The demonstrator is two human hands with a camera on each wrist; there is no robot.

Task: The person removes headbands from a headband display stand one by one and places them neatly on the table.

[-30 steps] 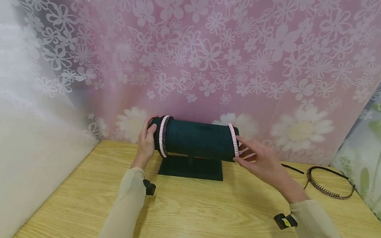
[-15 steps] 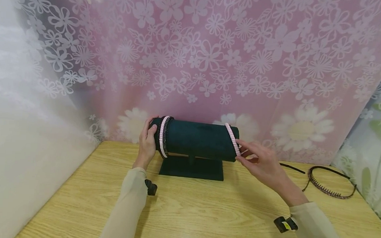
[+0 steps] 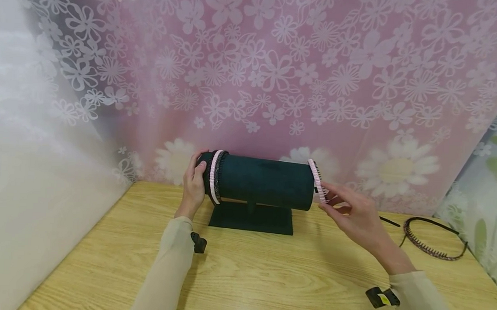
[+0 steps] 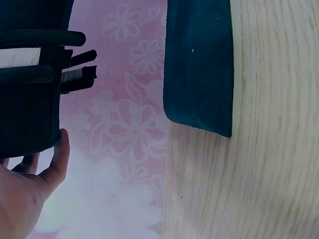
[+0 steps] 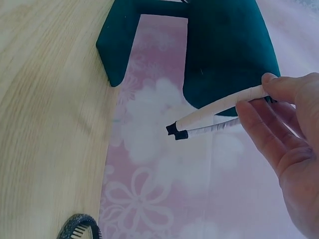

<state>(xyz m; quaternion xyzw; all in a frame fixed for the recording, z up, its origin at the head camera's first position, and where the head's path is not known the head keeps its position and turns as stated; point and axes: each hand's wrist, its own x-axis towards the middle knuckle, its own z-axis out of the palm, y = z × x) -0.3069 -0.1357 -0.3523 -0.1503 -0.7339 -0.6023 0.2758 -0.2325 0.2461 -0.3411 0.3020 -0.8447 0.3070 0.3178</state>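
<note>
A dark green velvet display stand (image 3: 268, 181), a horizontal roll on a flat base, stands on the table. My left hand (image 3: 194, 182) grips the roll's left end; in the left wrist view its fingers curl round that end. Close by, a pink headband (image 3: 214, 176) and dark headbands (image 3: 220, 172) sit side by side round the roll. Between thumb and fingers, my right hand (image 3: 354, 213) pinches a pink toothed headband (image 3: 317, 179) just off the roll's right end. The right wrist view shows this headband's black tips (image 5: 178, 133) hanging apart from the roll.
A dark toothed headband (image 3: 429, 248) lies on the wooden table (image 3: 243, 275) at the right. Beside it, part of another black band (image 3: 389, 221) shows behind my right hand. A pink flowered curtain (image 3: 276, 82) hangs behind the stand.
My right hand has moved right with the pink headband, which has come from round the roll's right end to just beyond it. The left hand keeps its grip on the left end.
</note>
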